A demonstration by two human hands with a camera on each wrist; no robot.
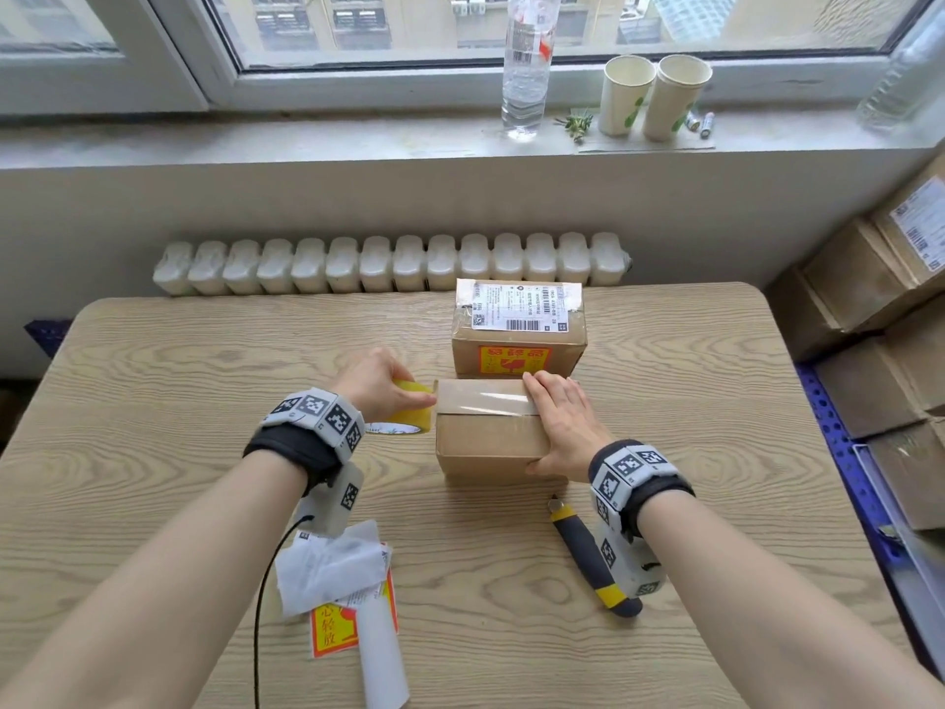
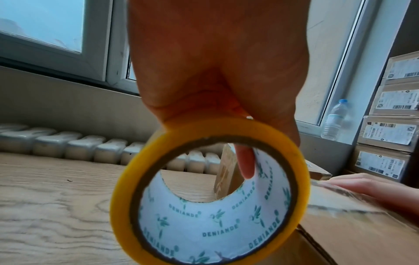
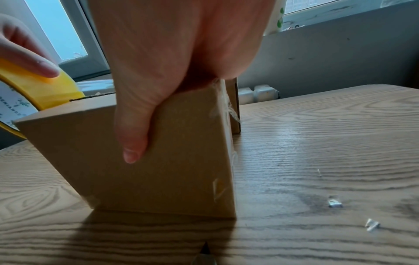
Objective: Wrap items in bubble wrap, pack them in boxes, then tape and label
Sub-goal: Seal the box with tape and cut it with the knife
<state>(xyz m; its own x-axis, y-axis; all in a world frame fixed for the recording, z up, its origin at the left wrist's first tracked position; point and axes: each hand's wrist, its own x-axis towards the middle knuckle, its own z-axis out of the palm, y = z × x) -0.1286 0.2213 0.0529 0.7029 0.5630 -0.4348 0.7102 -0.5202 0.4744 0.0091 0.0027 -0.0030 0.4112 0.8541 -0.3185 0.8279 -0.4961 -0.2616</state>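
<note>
Box [image 1: 486,437] under our right hand [image 1: 565,424], fingers flat, thumb down its near side; our left hand [image 1: 376,383] grips one tape roll [image 1: 409,414] beside it. A second box [image 1: 516,330] sits beyond.

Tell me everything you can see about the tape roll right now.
The tape roll is yellowish, on a white printed core reading DENIANDE. It stands on edge at the left end of the near cardboard box. The left hand grips it, one finger through the core. A clear strip runs from it across the box top, pressed down by the right hand.
</note>
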